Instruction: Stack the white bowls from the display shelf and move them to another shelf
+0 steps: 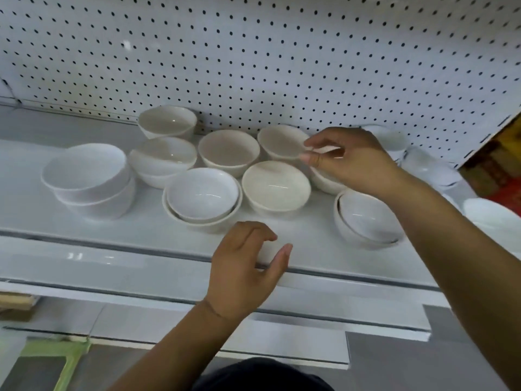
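Several white bowls stand on the white display shelf (pixel 25 198). Nested pairs sit at the left (pixel 87 179), at the front middle (pixel 203 193) and, tilted, at the front right (pixel 366 218). Single bowls stand in the middle (pixel 228 149), near the front (pixel 275 187) and at the back (pixel 167 121). My right hand (pixel 352 162) reaches over the back right. Its thumb and forefinger pinch the rim of a bowl (pixel 324 183) mostly hidden beneath it, beside another bowl (pixel 277 142). My left hand (pixel 245 269) hovers over the shelf's front edge, fingers curled apart, holding nothing.
A white pegboard (pixel 253 52) closes off the back of the shelf. More white bowls (pixel 431 167) sit blurred at the far right, by the pegboard's end. A lower shelf edge (pixel 282 320) juts out below. A green-edged object (pixel 56 359) lies at the bottom left.
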Demonstrator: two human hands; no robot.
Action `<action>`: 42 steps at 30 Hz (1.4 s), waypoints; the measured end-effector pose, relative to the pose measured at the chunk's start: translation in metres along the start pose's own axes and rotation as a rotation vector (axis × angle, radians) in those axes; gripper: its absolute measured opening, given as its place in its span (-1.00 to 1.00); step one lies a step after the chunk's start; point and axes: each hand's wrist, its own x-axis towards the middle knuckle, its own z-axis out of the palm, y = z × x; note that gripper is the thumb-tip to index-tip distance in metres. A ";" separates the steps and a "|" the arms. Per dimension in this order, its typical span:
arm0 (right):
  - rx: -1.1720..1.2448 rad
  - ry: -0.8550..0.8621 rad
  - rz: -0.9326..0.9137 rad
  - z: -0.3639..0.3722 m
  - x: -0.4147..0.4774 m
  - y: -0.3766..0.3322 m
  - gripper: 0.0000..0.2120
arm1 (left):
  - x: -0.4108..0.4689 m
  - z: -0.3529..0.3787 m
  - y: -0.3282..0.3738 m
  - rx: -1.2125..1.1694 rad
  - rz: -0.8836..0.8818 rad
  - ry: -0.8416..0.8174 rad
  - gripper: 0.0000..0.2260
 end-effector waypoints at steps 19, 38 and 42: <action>-0.450 -0.122 0.030 -0.087 0.033 0.152 -0.59 | 0.008 0.048 0.021 0.352 -0.021 -0.058 -0.57; -0.338 0.125 -0.144 -0.102 0.037 0.151 -0.44 | 0.006 0.048 0.025 0.327 -0.228 -0.085 -0.53; -0.205 0.174 -0.233 -0.103 0.022 0.131 -0.46 | 0.005 0.049 0.024 0.252 -0.270 -0.047 -0.49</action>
